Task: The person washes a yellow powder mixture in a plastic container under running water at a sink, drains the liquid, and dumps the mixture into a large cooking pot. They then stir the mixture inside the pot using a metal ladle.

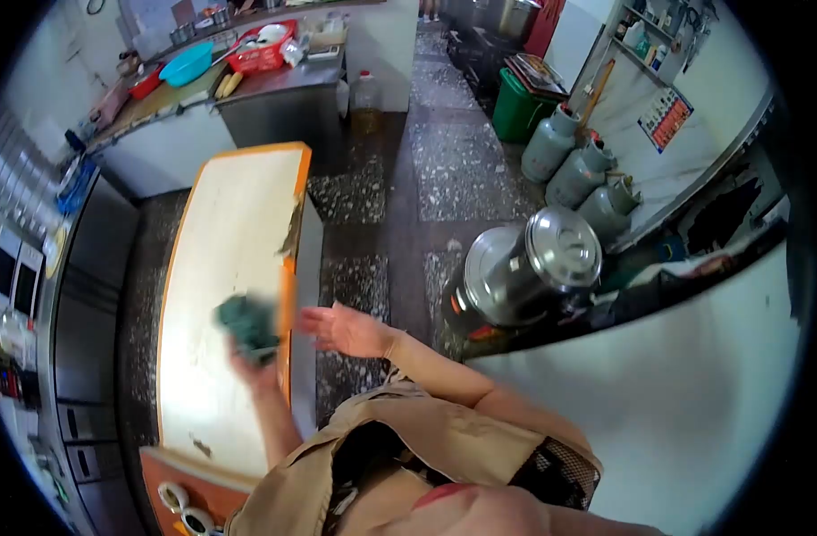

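My left hand [256, 373] grips a dark green cloth [247, 327], bunched up and blurred by motion, over the white table top [219, 241]. The table has an orange edge band, chipped and peeling on its right side. Just right of that edge, my right hand [347, 330] hangs in the air with its fingers stretched out and nothing in them. Whether its fingertips touch the edge, I cannot tell.
Large metal pots [565, 246] stand on the right, near several gas cylinders [551, 143] and a green bin [517, 105]. A counter with a blue basin [187, 64] and a red basket [263, 49] lies ahead. Tape rolls [196, 521] sit at lower left.
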The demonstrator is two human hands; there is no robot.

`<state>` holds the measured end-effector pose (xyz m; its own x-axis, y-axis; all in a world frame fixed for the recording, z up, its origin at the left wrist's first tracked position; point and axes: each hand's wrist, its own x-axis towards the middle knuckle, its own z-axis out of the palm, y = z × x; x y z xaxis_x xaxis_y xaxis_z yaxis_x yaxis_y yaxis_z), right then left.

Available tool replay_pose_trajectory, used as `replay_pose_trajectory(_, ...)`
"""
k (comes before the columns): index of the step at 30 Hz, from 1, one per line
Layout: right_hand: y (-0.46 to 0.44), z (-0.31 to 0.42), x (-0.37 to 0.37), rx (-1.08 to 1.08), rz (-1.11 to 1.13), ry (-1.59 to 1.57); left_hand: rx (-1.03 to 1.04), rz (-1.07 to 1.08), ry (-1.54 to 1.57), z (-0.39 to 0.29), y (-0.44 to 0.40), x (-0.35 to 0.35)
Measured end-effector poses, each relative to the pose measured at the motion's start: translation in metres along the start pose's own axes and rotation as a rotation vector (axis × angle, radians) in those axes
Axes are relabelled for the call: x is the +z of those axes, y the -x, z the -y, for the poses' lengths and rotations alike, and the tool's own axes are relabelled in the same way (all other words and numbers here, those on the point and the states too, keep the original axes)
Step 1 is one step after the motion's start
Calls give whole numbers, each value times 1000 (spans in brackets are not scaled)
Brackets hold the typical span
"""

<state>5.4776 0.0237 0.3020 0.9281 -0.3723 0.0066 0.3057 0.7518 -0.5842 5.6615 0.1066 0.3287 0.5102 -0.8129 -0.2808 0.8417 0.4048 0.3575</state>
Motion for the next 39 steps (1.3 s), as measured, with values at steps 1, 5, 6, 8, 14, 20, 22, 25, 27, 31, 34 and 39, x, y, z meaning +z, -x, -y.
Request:
replay_pose_trajectory(1, -15, 15, -47, -18, -242, 291, -17, 590, -78, -42, -56, -60)
replay_pose_trajectory(5, -63, 133, -144, -44, -612, 118, 871, -478, -876, -77, -136, -43)
replay_pose_trajectory(6, -82, 172, -155, -89, -534, 311, 1000, -544, -1392, -90, -149, -65)
replay_pose_trajectory(8, -120, 252, -183, -189, -421, 533, 1099, -584, -1909, -74, -196, -65)
replay_pose_trajectory(14, -197, 423, -335, -249, -617, 513, 183, -151, -681, 82, -462, -4)
replay_pose_trajectory(20, -155, 593, -453, -336, -1045, 307, 546, 936, -1775, 419, -649, 306)
replay_pose_trajectory(22, -127, 653, -501, -400, -1079, 161, 519, 1223, -1659, 511, -681, 397)
replay_pose_trajectory(25, -102, 750, -546, -516, -897, -32, 383, 1539, -1465, 628, -726, 490)
replay_pose_trajectory(27, -101, 806, -588, -676, -899, 72, 346, 1684, -1350, 690, -765, 535)
replay_pose_trajectory(31, -124, 955, -665, -655, -1086, 487, 298, 1528, -1363, 775, -865, 594)
replay_pose_trajectory(34, -165, 1063, -714, -608, -971, 536, -13, 1338, -1219, 816, -951, 647)
replay_pose_trajectory(39, -219, 1222, -828, -846, -657, 533, -558, 1052, -919, 903, -1084, 735)
